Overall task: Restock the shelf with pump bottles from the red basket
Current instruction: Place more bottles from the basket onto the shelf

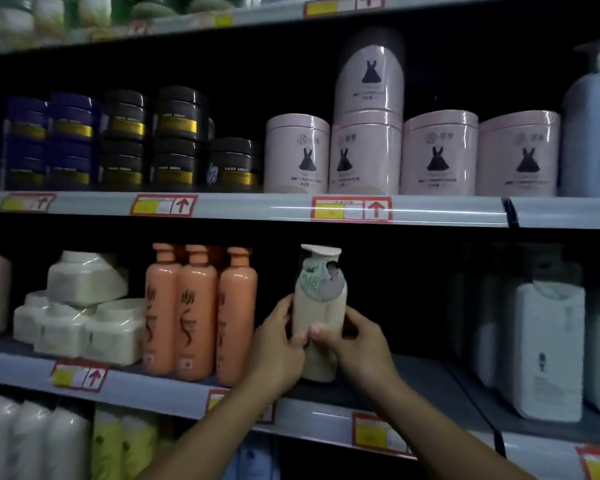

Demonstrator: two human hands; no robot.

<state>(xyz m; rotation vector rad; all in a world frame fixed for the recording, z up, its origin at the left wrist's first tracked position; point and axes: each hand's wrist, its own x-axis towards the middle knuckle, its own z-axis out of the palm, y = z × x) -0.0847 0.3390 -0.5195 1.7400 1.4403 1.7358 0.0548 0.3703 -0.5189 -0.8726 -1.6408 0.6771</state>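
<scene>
While I steady the cream bottle (321,317) upright on the shelf (413,379), both my hands clasp its lower body: left hand (278,344) curled round its left side, right hand (352,341) round its right, thumbs meeting in front. Holding it low probably lets me square it without tipping. It stands just beside the orange bottles (198,313), near the front edge. To its right the shelf looks bare up to the white bottles (544,351), leaving room for more. I can't see the red basket.
</scene>
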